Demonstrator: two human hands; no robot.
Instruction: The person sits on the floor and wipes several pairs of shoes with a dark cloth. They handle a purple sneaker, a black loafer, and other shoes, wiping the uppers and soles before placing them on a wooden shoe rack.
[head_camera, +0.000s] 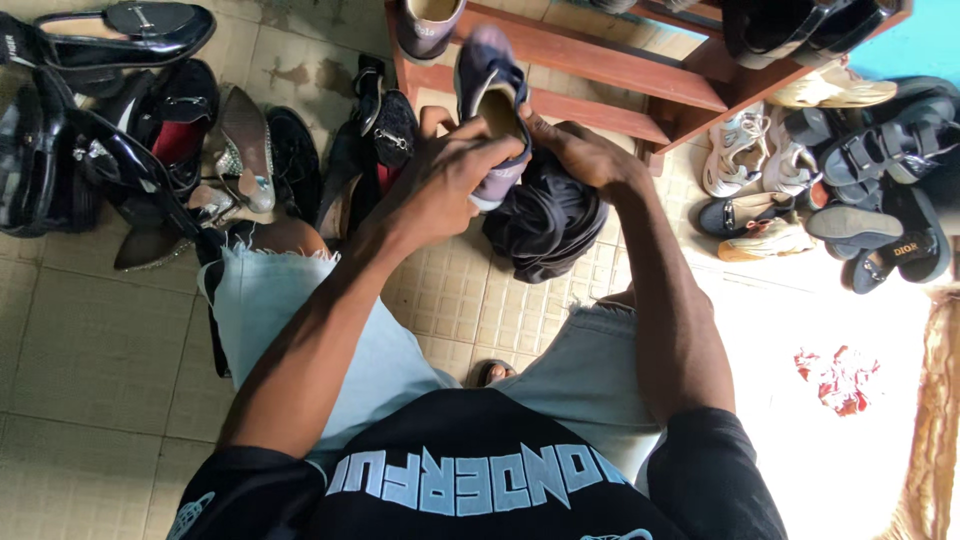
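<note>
A dark blue-purple sneaker (486, 70) with a tan inside is held up in front of me, toe pointing away. My left hand (440, 175) wraps around its heel and left side. My right hand (580, 152) grips the right side of the shoe and also holds a bunched black cloth (545, 225) that hangs below it. A second purple shoe (425, 25) stands on the wooden shoe rack (600, 65) just beyond.
Black heels and glossy dress shoes (110, 130) lie piled on the tiled floor at left. Sandals and white sneakers (800, 170) crowd the floor at right under the rack. A red crumpled item (838, 378) lies in bright light at lower right.
</note>
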